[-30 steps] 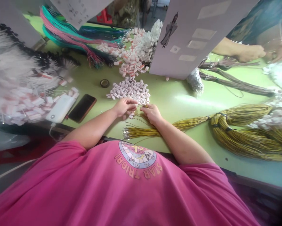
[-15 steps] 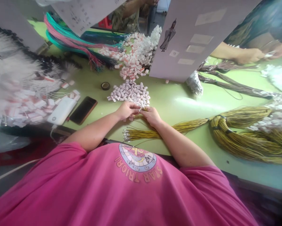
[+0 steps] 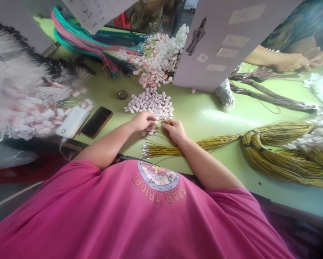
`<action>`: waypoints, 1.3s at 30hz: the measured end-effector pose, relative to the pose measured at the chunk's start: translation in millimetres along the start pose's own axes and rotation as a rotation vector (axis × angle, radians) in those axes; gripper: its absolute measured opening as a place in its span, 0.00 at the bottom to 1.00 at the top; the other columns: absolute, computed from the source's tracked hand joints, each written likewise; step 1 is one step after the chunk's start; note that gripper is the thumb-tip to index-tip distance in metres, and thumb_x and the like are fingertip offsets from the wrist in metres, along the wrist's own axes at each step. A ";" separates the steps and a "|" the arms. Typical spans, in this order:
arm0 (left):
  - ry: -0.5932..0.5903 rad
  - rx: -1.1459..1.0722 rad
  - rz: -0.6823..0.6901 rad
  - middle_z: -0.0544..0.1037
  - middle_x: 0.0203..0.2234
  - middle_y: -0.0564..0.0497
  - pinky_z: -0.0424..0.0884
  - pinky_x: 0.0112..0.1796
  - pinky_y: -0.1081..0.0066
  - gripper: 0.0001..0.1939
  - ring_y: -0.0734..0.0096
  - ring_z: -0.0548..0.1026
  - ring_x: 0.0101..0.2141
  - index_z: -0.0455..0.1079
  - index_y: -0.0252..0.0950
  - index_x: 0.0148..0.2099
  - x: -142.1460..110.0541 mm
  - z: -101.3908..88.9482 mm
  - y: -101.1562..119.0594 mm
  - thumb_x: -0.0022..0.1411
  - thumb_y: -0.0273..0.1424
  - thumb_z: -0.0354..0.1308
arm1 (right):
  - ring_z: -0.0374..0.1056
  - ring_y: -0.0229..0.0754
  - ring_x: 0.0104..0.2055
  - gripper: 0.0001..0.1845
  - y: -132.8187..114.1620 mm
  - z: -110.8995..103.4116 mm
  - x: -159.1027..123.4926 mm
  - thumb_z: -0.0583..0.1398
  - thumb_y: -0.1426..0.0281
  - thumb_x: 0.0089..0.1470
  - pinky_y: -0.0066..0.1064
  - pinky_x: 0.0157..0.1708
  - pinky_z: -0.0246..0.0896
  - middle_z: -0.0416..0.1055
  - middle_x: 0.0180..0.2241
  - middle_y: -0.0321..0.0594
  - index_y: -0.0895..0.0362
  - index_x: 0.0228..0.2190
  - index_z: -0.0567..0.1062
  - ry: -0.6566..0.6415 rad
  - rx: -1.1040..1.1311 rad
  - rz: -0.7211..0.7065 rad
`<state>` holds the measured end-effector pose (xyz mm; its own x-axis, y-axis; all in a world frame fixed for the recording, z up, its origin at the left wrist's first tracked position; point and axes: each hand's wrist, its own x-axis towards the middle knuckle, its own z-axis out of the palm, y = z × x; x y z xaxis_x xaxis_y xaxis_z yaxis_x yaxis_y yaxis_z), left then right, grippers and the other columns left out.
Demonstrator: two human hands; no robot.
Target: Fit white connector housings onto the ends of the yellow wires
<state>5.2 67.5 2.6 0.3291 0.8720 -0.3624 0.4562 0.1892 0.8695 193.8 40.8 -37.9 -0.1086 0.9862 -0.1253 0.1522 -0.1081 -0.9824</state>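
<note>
My right hand (image 3: 175,131) is closed around several thin yellow wires (image 3: 165,121), whose silvery terminal ends poke out past the fingertips. Just left of those ends, my left hand (image 3: 143,121) pinches a small white connector housing (image 3: 156,123), partly hidden by the fingers. Beyond both hands lies a heap of pale connector housings (image 3: 149,101), and a few loose ones (image 3: 148,133) lie below my left hand. A bundle of yellow-and-black wires (image 3: 164,150) with bare metal ends stretches under my right forearm.
To the left lie a dark phone (image 3: 97,122), a white power bank (image 3: 72,121) and a roll of tape (image 3: 122,95). A coiled wire bundle (image 3: 251,145) rests at right. Behind a white partition (image 3: 212,46), another person's hands (image 3: 293,62) work.
My left hand has drawn slightly left and up, away from my right hand, leaving a gap between them. My right hand keeps its hold on the wires.
</note>
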 end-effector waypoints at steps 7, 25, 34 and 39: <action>0.023 0.653 0.052 0.70 0.23 0.49 0.58 0.30 0.72 0.08 0.69 0.67 0.26 0.72 0.36 0.31 -35.3 -17.6 -1.1 0.47 0.31 0.66 | 0.56 0.34 0.25 0.14 1.8 -0.5 1.6 0.64 0.61 0.39 0.28 0.28 0.52 0.65 0.21 0.32 0.60 0.26 0.75 0.070 0.106 0.025; 0.078 -0.466 0.002 0.72 0.25 0.51 0.68 0.28 0.73 0.06 0.79 0.71 0.22 0.69 0.29 0.35 -7.6 16.7 9.4 0.55 0.17 0.56 | 0.52 0.33 0.24 0.09 -0.5 -0.6 3.8 0.60 0.65 0.41 0.27 0.25 0.47 0.60 0.20 0.30 0.58 0.22 0.68 0.006 0.067 0.001; 0.083 -0.687 0.018 0.73 0.28 0.53 0.71 0.29 0.75 0.12 0.79 0.76 0.25 0.66 0.30 0.39 9.4 24.6 -15.6 0.53 0.17 0.61 | 0.51 0.33 0.24 0.15 -4.2 -0.3 4.3 0.59 0.59 0.44 0.28 0.26 0.47 0.57 0.19 0.30 0.58 0.21 0.66 0.024 -0.066 0.010; 0.043 -0.697 0.019 0.73 0.26 0.52 0.67 0.22 0.77 0.11 0.75 0.76 0.24 0.66 0.30 0.38 9.9 24.3 -16.9 0.52 0.19 0.62 | 0.50 0.33 0.24 0.15 -6.3 1.0 4.8 0.58 0.59 0.45 0.28 0.25 0.46 0.56 0.19 0.30 0.57 0.20 0.64 0.031 -0.148 0.003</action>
<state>20.8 61.9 -23.8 0.2924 0.8922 -0.3441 -0.1904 0.4070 0.8934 191.4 46.1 -32.4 -0.0783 0.9894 -0.1221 0.2964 -0.0939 -0.9504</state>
